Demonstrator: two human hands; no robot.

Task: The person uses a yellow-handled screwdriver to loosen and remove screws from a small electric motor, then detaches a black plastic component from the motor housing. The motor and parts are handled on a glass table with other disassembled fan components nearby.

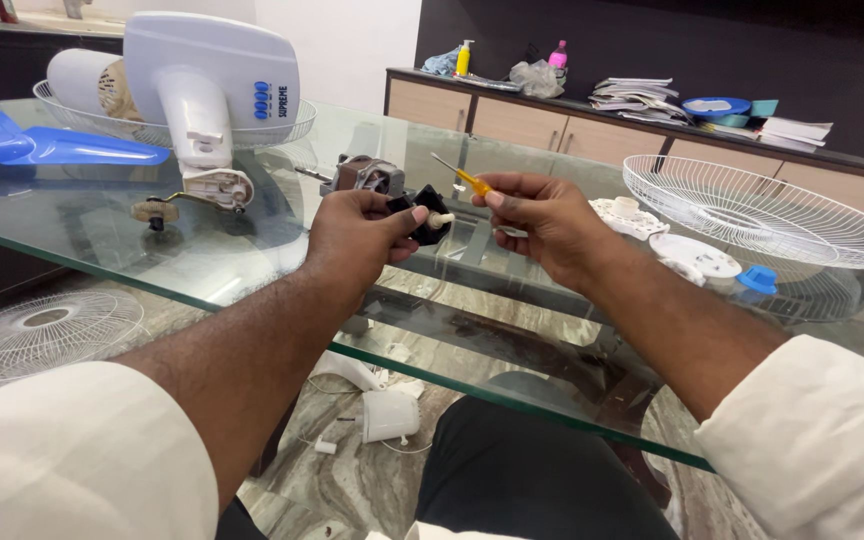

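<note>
My left hand [357,232] is closed tight on a small black part [420,214] with a cream knob, held up over the glass table [132,250]. My right hand [542,215] is pinched shut on a thin screwdriver [462,176] with a yellow handle, just beside it. The part looks light, hard and a bit slippery, so I think gripping its flat black sides is best.

A clear glass worktop [252,265] carries a white plastic fan base [207,90], a blue plastic fan blade [42,145], a grey metal motor [362,175], a white wire fan guard [762,215], two white round plastic parts [697,258] and a small blue cap [757,280].
</note>
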